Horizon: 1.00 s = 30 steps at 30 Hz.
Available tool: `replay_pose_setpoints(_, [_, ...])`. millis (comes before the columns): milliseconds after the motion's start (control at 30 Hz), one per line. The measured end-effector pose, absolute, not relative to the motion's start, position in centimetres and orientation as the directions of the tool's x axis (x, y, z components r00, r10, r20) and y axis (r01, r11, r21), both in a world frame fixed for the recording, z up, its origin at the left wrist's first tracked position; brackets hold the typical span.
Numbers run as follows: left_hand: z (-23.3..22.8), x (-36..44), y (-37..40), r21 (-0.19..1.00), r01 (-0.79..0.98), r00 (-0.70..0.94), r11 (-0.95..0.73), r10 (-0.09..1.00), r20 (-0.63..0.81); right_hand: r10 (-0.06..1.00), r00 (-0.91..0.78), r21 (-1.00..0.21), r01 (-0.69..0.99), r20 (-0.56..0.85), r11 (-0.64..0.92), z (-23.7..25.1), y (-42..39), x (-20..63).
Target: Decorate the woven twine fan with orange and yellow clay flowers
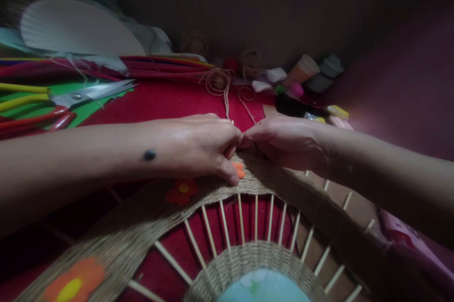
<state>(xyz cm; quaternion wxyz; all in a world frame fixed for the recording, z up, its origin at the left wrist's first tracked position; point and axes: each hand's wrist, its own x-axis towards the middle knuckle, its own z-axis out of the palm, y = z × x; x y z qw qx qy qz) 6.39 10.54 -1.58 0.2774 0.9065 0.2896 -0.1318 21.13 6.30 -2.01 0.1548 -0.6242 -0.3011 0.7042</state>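
Observation:
My left hand (209,146) grips the far rim of a woven twine band (255,174), its thumb pressed on the weave beside an orange flower (240,170). Touching it, my right hand (287,139) is closed in a pinch on the twine (248,108) at the same rim; the fingertips are partly hidden. Thin wooden sticks (256,219) spread from a woven inner ring (244,251) around a light blue disc (264,288) and pass into the band. More orange flowers with yellow centres (73,288) lie on the band at the left.
Twine runs back to balls (250,63) on the red cloth (159,103). Scissors (76,96) lie at the left on green sheets (94,108). A paper cup (303,70) and a grey bottle (326,73) stand at the back right; a white pleated plate (78,28) leans behind.

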Motion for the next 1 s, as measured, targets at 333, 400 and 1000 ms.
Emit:
replay_pose_setpoints(333, [-2.2,5.6,12.1,0.698,0.565,0.825,-0.439,0.302,-0.478,0.555,-0.237,-0.598,0.192,-0.798,-0.778,-2.1,6.2,21.3])
replay_pose_setpoints(400, [-2.4,5.7,12.0,0.684,0.562,0.827,-0.465,0.318,-0.463,0.558,-0.261,-0.609,0.192,-0.788,-0.770,-2.2,6.2,21.4])
replay_pose_setpoints(1000, [-2.9,6.2,12.0,0.676,0.543,0.839,-0.498,0.352,-0.414,0.613,-0.236,-0.653,0.171,-0.754,-0.738,-2.5,5.7,21.3])
